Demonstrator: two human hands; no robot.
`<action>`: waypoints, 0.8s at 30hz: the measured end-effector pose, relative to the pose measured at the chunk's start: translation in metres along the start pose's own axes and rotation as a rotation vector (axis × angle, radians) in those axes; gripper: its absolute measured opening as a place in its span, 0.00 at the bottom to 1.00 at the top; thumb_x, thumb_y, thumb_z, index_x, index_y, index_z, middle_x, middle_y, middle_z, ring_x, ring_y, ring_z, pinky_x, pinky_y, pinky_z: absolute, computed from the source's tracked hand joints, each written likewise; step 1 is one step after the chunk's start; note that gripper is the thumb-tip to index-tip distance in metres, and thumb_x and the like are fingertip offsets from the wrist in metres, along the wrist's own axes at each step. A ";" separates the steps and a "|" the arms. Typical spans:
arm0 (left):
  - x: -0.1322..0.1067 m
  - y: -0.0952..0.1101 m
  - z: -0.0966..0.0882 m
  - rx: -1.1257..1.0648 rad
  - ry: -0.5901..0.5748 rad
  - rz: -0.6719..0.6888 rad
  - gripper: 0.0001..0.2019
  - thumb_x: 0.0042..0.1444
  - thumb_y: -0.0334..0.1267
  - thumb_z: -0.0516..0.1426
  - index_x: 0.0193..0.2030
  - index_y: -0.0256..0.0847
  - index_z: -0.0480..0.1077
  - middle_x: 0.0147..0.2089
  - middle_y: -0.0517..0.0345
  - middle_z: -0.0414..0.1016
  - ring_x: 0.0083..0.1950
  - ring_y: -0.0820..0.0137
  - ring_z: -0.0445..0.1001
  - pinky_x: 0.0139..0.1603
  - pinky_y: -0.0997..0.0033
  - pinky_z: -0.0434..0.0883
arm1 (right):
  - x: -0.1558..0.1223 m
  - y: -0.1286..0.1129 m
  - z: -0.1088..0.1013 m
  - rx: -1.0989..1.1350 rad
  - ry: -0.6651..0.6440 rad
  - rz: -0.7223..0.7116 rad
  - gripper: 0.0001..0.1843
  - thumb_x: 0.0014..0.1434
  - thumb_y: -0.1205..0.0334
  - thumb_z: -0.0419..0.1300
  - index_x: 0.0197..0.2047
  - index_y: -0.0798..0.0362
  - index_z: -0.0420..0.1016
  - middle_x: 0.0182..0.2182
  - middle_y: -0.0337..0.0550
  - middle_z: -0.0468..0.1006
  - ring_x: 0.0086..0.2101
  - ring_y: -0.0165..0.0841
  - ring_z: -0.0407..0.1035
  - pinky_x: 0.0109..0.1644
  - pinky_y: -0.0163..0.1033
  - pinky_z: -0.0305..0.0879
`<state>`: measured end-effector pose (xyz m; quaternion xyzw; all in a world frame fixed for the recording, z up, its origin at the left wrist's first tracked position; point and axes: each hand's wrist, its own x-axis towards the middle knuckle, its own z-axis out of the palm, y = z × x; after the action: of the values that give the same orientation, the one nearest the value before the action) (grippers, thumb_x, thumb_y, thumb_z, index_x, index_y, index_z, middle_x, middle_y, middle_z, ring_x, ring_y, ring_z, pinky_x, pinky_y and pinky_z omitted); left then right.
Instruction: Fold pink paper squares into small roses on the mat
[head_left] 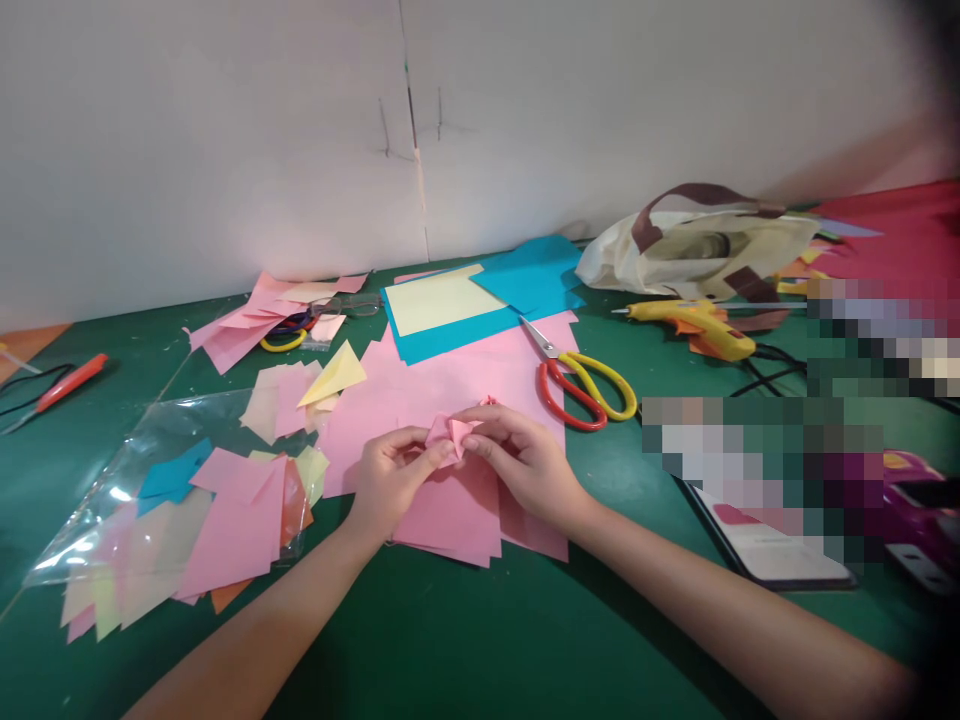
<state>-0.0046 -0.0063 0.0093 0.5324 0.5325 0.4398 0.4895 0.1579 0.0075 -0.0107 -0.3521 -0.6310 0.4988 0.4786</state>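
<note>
Now pinching a small folded pink piece between left hand and right hand, just above the spread of pink sheets near the middle of the green counter. Clamped on that piece with the left fingers from the left and the right fingers from the right and above. Both forearms in from the near edge.

Just right of the right hand, lying partly on the pink sheets: red-and-yellow scissors, blades toward the far edge. Further right, toward the far right corner, a yellow glue gun, and behind it a cream tote bag slumped on its side.

Along the far edge, past the pink spread, blue sheets with a pale yellow sheet on top. Left of the hands, a yellow paper triangle, then a clear plastic bag with loose pink, blue and orange squares about it, toward the near left corner. Way over by the left edge, a red-handled tool. Near the right edge, a phone lying flat.
</note>
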 end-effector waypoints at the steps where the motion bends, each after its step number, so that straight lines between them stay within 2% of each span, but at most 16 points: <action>1: 0.000 0.000 0.000 -0.001 -0.001 0.004 0.08 0.48 0.41 0.62 0.28 0.39 0.77 0.28 0.57 0.78 0.31 0.70 0.75 0.33 0.74 0.72 | 0.000 0.000 0.000 -0.022 0.004 -0.007 0.11 0.60 0.65 0.55 0.45 0.48 0.73 0.36 0.41 0.80 0.35 0.32 0.76 0.40 0.39 0.72; 6: 0.000 -0.001 -0.002 0.012 -0.011 0.020 0.09 0.49 0.42 0.62 0.27 0.39 0.77 0.27 0.56 0.78 0.31 0.70 0.74 0.32 0.75 0.70 | -0.001 0.002 -0.001 -0.115 0.000 -0.019 0.16 0.60 0.65 0.55 0.51 0.45 0.74 0.47 0.42 0.79 0.46 0.36 0.74 0.50 0.44 0.71; 13: 0.002 -0.004 -0.002 -0.001 -0.032 0.053 0.10 0.53 0.42 0.59 0.27 0.39 0.76 0.27 0.56 0.78 0.32 0.70 0.73 0.35 0.73 0.69 | -0.001 0.001 -0.002 -0.159 -0.038 -0.053 0.19 0.61 0.66 0.53 0.55 0.45 0.71 0.48 0.42 0.77 0.46 0.36 0.74 0.49 0.44 0.72; 19: 0.002 -0.006 -0.003 -0.048 -0.045 0.038 0.09 0.53 0.42 0.59 0.27 0.39 0.75 0.28 0.57 0.77 0.33 0.70 0.72 0.35 0.73 0.68 | -0.002 0.000 -0.002 -0.144 -0.063 -0.092 0.20 0.62 0.68 0.53 0.55 0.43 0.69 0.51 0.39 0.75 0.50 0.35 0.71 0.53 0.43 0.69; 24: 0.002 -0.007 -0.004 -0.105 -0.102 0.063 0.10 0.55 0.42 0.57 0.28 0.40 0.75 0.27 0.57 0.76 0.32 0.69 0.72 0.36 0.71 0.68 | -0.002 0.000 -0.002 -0.125 -0.089 -0.104 0.21 0.62 0.68 0.53 0.56 0.41 0.69 0.51 0.38 0.76 0.48 0.34 0.72 0.51 0.41 0.71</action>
<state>-0.0096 -0.0045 0.0030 0.5441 0.4662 0.4546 0.5291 0.1607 0.0061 -0.0115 -0.3257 -0.6990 0.4478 0.4525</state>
